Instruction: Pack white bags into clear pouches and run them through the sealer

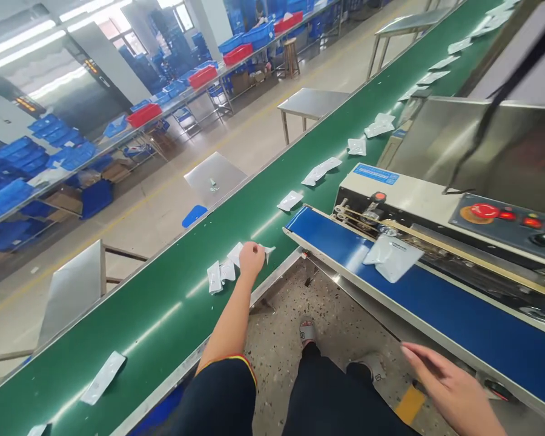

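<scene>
My left hand (251, 258) reaches out over the green conveyor belt (163, 303) and closes on a white pouch (267, 251) at the belt's near edge. A few more white pouches (220, 274) lie just left of that hand. My right hand (440, 378) hovers low, fingers apart and holding nothing, near the front edge of the blue belt (436, 309) of the sealing machine. On that blue belt a pouch (392, 255) lies with its top under the sealer's guide.
More pouches (320, 171) lie spread along the green belt toward the far end, and one (103, 376) sits near me. The sealer's control panel (513, 221) carries red and green buttons. Steel tables (311, 103) and shelves of blue and red bins stand beyond.
</scene>
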### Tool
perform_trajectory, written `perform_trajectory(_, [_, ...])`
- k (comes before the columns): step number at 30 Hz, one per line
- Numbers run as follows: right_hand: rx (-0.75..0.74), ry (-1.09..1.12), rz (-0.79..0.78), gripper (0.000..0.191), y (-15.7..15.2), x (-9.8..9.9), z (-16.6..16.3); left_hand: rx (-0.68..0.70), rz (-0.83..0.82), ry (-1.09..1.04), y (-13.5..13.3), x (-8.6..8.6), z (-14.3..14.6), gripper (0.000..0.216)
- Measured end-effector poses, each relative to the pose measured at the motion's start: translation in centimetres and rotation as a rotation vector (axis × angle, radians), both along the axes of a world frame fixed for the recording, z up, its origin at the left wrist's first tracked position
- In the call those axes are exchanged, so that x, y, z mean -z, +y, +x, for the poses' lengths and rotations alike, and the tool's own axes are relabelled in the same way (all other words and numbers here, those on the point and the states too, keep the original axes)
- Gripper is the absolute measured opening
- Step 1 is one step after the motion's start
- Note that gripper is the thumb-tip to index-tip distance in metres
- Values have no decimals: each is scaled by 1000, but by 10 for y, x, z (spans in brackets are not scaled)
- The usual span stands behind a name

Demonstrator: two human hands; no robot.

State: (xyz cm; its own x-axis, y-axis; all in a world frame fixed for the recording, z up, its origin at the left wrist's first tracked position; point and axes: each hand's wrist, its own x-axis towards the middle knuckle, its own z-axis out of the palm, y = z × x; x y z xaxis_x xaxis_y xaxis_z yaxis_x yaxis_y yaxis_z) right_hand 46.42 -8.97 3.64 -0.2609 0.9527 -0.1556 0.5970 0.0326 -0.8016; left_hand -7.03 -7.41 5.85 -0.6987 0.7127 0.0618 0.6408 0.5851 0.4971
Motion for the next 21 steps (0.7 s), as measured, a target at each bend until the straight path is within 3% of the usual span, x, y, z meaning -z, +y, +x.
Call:
perform_trajectory(2, [-124, 28, 22, 51, 15, -26, -39, 192, 94, -100, 3, -30, 34, 18])
perform_trajectory(5, [-223, 158, 238, 50, 39, -58, -83, 507, 130, -332, 15, -71, 104, 15])
perform_trajectory(7, [-231, 222, 390, 45, 51, -71, -90, 715, 108, -498, 30, -87, 157, 13])
perform_trajectory(9, [-169, 256, 447, 35, 55, -75, -79, 826, 93, -686, 48, -91, 213, 17])
perform_trajectory(12, [178, 291, 364, 40, 52, -68, -37, 833, 128, -1030, 69, -74, 295, 44])
perform_trajectory(16, [754, 406, 132, 64, 44, -42, 33, 824, 143, -1311, 79, -33, 402, 69])
perform_trajectory(18, [924, 489, 45, 69, 44, -27, 66, 812, 107, -1275, 82, -17, 449, 66])
perform_trajectory(21, [1105, 581, -38, 67, 50, -9, 110, 813, 16, -1042, 97, 1, 503, 52])
